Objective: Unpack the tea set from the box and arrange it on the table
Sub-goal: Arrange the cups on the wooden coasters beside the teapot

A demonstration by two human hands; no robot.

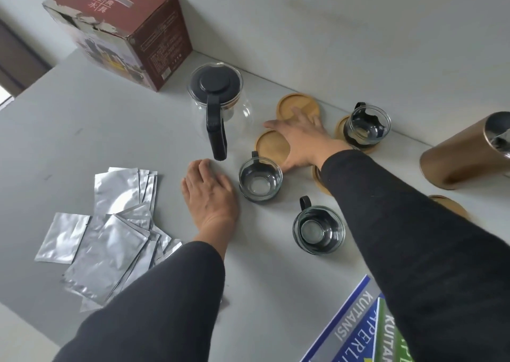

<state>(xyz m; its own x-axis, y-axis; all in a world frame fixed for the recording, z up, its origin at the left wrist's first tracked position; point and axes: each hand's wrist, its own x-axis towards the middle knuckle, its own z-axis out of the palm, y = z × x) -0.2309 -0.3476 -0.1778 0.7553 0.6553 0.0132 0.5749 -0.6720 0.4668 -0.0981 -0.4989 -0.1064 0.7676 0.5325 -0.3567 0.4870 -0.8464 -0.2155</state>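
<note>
Teapot [218,105]: clear glass, black lid, upright | right hand [300,141]: spread flat on wooden coaster [271,146] | left hand [211,193]: flat on desk [110,130]

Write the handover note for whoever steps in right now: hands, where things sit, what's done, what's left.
Left hand: flat on the table, holding nothing.
Right hand: open, pressing on a wooden coaster beside the teapot.
Box stands at the far left corner, closed. One cup already sits on a coaster; two cups stand on bare table. Foil packets lie at left.
Done: unpacking. Left: spread the coasters, seat the two cups.
</note>
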